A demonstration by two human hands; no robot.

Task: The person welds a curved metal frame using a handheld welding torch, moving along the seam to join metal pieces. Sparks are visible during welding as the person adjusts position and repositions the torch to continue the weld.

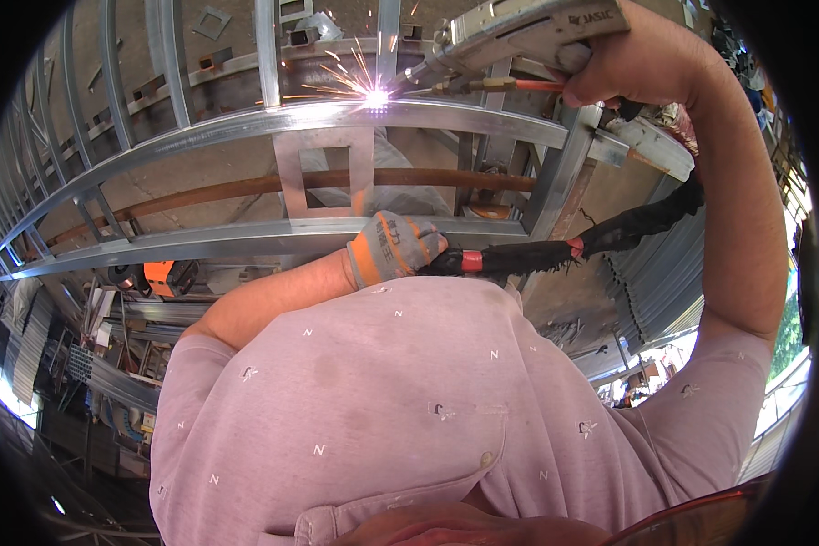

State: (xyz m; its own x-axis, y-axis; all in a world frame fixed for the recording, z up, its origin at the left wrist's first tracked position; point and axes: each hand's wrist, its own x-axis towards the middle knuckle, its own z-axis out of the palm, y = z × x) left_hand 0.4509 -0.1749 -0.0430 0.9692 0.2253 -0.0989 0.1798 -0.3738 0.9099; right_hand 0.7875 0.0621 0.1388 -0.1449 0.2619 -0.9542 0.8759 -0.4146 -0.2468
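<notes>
My bare right hand (642, 64) is closed around a grey, boxy welding gun (528, 41) at the upper right. The gun's tip points left and down to a bright, sparking weld spot (376, 98). That spot lies on the upper rail (237, 127) of a silvery metal frame, where an upright bar (388, 41) meets it. My left hand (396, 247), in a grey and orange glove, is curled by the lower rail (273, 238). Its fingers close on a thick black-sheathed cable (519, 258) bound with red tape, which runs off to the right.
A square metal plate with a cut-out (287, 177) spans the two rails. Behind it runs a rusty bar (246, 187). Several uprights (114, 73) stretch away at the left. An orange and black device (168, 278) sits below the lower rail. Corrugated sheets (651, 291) lie at the right.
</notes>
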